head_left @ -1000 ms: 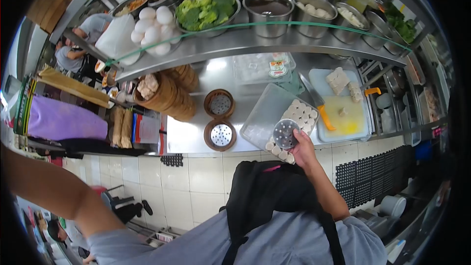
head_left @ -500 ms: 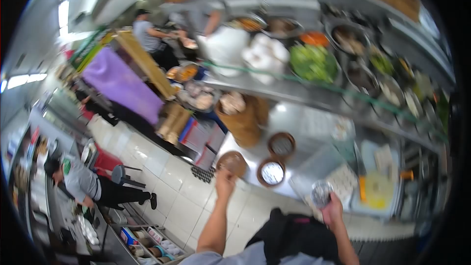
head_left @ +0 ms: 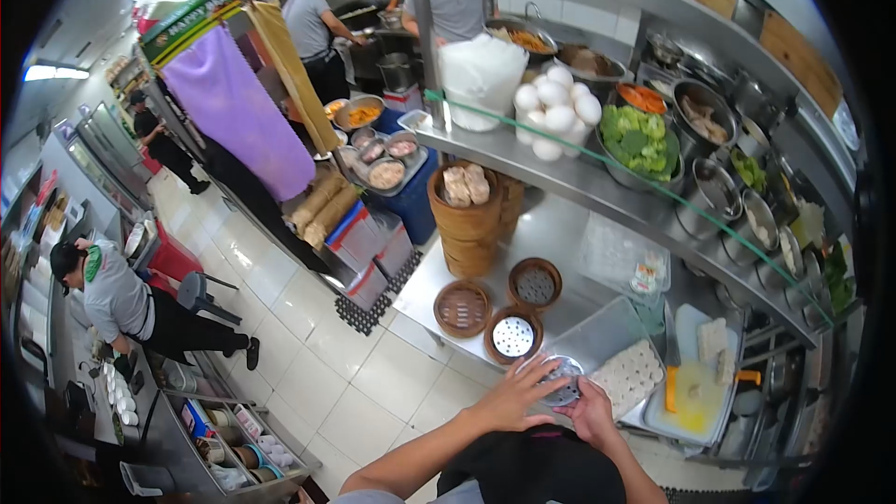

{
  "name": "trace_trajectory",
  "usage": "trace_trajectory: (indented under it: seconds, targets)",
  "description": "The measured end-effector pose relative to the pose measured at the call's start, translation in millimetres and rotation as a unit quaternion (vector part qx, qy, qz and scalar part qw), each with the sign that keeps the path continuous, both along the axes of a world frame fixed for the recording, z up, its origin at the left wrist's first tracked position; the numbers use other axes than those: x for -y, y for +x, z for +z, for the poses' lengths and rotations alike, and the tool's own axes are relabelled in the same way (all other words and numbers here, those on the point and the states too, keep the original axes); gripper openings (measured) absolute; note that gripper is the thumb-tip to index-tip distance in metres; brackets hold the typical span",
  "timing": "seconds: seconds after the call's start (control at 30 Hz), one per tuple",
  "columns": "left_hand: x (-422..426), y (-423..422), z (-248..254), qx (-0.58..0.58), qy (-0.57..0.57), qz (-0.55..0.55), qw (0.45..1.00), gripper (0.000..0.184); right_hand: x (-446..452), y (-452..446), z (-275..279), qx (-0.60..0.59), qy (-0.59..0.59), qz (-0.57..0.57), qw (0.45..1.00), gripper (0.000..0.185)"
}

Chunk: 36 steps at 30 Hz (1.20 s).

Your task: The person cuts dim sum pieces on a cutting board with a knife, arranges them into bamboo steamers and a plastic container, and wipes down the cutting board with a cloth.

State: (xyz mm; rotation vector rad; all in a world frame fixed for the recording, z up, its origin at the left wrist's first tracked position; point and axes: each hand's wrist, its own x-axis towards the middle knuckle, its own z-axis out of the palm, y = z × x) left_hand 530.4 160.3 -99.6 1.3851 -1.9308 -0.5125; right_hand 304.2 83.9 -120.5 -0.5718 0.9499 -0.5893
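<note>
My right hand (head_left: 592,410) holds a round perforated metal disc (head_left: 562,381) by its edge, near the front of the steel table. Over the disc's left side lies my left hand (head_left: 519,394), fingers spread and touching or just above it. Left of the disc stand three small round bamboo steamers: one with a bright perforated plate (head_left: 513,337), one with a darker plate (head_left: 536,286), and one with a slatted base (head_left: 462,308). A clear tray (head_left: 597,331) with rows of pale round pieces (head_left: 630,378) sits just right of my hands.
A stack of bamboo steamers (head_left: 469,233) stands at the table's back left. An overhead shelf (head_left: 579,173) carries eggs, broccoli and metal pots. At the right is a cutting board (head_left: 733,401) with orange-handled tools. Several co-workers stand at other counters.
The view has swung left. A slatted steamer, held by my left hand half a second ago, now sits beside the other two. My left hand has moved right to the metal disc.
</note>
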Motion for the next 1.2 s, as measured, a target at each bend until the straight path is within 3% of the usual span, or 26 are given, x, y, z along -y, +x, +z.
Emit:
trace_trajectory:
  seconds: [0.07, 0.1, 0.13, 0.17, 0.27, 0.33, 0.47, 0.5, 0.53, 0.57, 0.6, 0.67, 0.73, 0.83, 0.87, 0.97, 1.03, 1.1, 1.13, 1.2]
  targets:
    - [-1.9, -17.9, -29.2, -0.016, -0.021, -0.027, 0.999, 0.06, -8.6, 1.0, -11.3, 0.074, 0.035, 0.01, 0.997, 0.036]
    - [-1.6, -22.2, -51.1, -0.067, -0.017, -0.019, 0.997, 0.053, -11.2, -5.0, -24.8, 0.095, 0.036, 0.018, 0.995, 0.048]
    - [-6.8, -22.9, -63.8, -0.171, -0.034, 0.015, 0.985, 0.048, -11.9, -6.7, -19.0, 0.104, 0.044, 0.061, 0.992, 0.055]
    - [-10.6, -22.2, -64.5, -0.179, 0.071, 0.056, 0.98, 0.044, -12.7, -6.4, -6.6, 0.107, 0.063, 0.101, 0.987, 0.061]
    - [-14.9, 11.1, -75.4, -0.172, 0.01, 0.173, 0.97, 0.048, -11.5, -13.4, 9.1, 0.084, 0.032, 0.144, 0.986, 0.067]
    - [0.0, 56.5, -77.2, -0.105, -0.054, 0.245, 0.962, 0.061, -11.1, -20.8, 10.7, 0.043, 0.03, 0.112, 0.992, 0.064]
    - [40.3, 118.9, -118.3, 0.123, -0.111, 0.311, 0.936, 0.052, -12.9, -44.0, -0.3, 0.008, 0.029, 0.067, 0.997, 0.06]
    - [49.4, 119.3, -127.5, 0.245, 0.002, 0.349, 0.905, 0.056, -14.9, -54.7, -1.5, 0.008, 0.017, 0.061, 0.998, 0.059]
    - [50.8, 130.7, -161.7, 0.311, 0.117, 0.314, 0.889, 0.066, -19.1, -62.4, 0.3, -0.008, 0.018, 0.05, 0.999, 0.056]
    - [59.9, 128.2, -158.6, 0.335, 0.174, 0.316, 0.871, 0.071, -21.2, -70.5, 1.6, -0.019, 0.018, 0.042, 0.999, 0.054]
    - [68.7, 121.5, -137.9, 0.327, 0.214, 0.307, 0.868, 0.073, -23.4, -84.1, 2.1, -0.03, 0.018, 0.013, 0.999, 0.054]
    - [76.0, 100.5, -113.5, 0.301, 0.15, 0.339, 0.878, 0.067, -31.0, -108.0, 2.6, -0.029, 0.021, 0.006, 0.999, 0.051]
    - [77.9, 68.4, -95.1, 0.23, 0.048, 0.331, 0.914, 0.056, -42.7, -130.4, 4.6, -0.048, 0.019, -0.04, 0.998, 0.05]
    - [87.4, 5.7, -85.8, 0.113, -0.033, 0.191, 0.975, 0.036, -60.1, -170.5, -12.3, -0.064, 0.045, -0.13, 0.988, 0.047]
    - [90.9, -25.7, -76.0, 0.118, 0.002, 0.148, 0.982, 0.035, -63.7, -182.4, -14.7, -0.084, 0.058, -0.16, 0.982, 0.046]
    - [100.3, -116.8, -72.3, 0.065, -0.034, 0.038, 0.997, 0.033, -65.0, -222.2, -15.8, -0.096, 0.064, -0.217, 0.969, 0.042]
    - [104.3, -181.0, -60.2, -0.054, 0.036, -0.038, 0.997, 0.034, -58.9, -256.8, -23.8, -0.089, 0.055, -0.239, 0.965, 0.039]
    - [113.2, -241.3, -45.6, -0.063, 0.134, -0.11, 0.983, 0.036, -46.8, -298.2, -45.5, -0.13, 0.003, -0.26, 0.957, 0.031]
    - [119.2, -270.6, -44.5, -0.059, 0.13, -0.107, 0.984, 0.036, -36.4, -319.4, -55.2, -0.126, -0.001, -0.258, 0.958, 0.031]
    - [131.8, -322.4, -51.0, 0.111, 0.09, -0.129, 0.981, 0.04, -6.4, -358.7, -60.4, -0.145, -0.08, -0.278, 0.946, 0.024]
